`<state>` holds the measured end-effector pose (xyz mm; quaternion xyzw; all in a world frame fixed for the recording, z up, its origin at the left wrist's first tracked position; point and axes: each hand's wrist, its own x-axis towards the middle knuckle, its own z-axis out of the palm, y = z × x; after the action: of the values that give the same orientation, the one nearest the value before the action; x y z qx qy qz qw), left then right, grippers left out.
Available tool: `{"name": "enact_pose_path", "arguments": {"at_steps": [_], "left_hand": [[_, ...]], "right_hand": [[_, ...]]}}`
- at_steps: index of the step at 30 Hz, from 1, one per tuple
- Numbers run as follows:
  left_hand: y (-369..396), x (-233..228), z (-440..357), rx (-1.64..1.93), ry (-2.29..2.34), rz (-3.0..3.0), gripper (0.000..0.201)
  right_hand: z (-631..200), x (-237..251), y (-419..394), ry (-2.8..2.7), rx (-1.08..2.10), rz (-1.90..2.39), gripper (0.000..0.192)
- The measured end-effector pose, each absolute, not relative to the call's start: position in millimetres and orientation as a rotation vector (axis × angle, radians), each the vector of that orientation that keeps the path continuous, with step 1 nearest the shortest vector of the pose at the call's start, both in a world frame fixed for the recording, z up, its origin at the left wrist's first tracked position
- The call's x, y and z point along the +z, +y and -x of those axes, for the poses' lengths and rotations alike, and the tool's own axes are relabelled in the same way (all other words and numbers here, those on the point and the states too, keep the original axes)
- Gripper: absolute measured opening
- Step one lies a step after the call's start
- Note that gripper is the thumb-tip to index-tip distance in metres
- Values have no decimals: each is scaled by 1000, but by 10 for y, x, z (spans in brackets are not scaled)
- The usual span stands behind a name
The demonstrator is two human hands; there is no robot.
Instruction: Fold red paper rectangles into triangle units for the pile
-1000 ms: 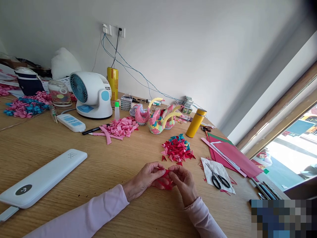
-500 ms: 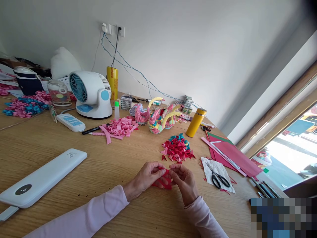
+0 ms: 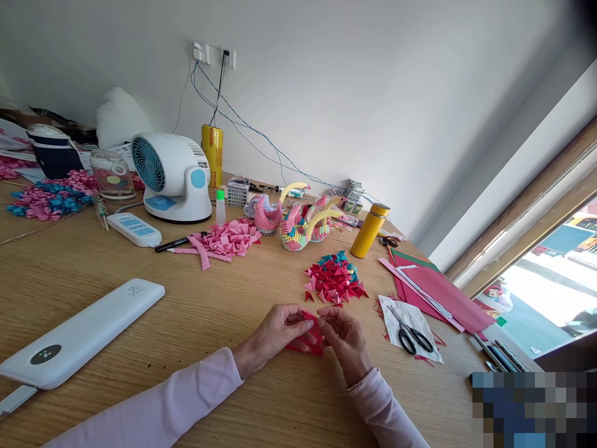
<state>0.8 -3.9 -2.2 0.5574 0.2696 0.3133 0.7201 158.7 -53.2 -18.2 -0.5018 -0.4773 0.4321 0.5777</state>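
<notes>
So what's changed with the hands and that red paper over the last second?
Very little. Both hands, left hand and right hand, keep pinching the red paper against the table; the fingertips shifted slightly as the fold tightened. The pile of folded triangles and scissors stayed put.

red paper piece point(image 3: 311, 339) was mostly hidden between both hands; a pixelated patch point(image 3: 534, 409) masked the lower-right corner.

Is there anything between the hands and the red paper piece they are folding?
Nothing visible. The left hand and right hand both pinch the red paper piece directly, above the table.
</notes>
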Motion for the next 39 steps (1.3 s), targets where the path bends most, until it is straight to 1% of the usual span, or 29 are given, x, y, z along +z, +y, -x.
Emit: {"name": "enact_pose_path", "arguments": {"at_steps": [6,14,23,39], "left_hand": [[-58,20,-8,709,676,-1173,36],[-60,-22,-42,681,615,-1222,36],[-100,48,-35,687,598,-1236,34],[-91,-37,-57,698,584,-1283,34]], "right_hand": [[-1556,-162,-541,-1184,934,1231,33],[-1498,-121,-554,-1341,639,1340,21],[-1532,-123,-557,-1474,434,1343,14],[-1468,-45,-604,-1608,224,1351,15]]}}
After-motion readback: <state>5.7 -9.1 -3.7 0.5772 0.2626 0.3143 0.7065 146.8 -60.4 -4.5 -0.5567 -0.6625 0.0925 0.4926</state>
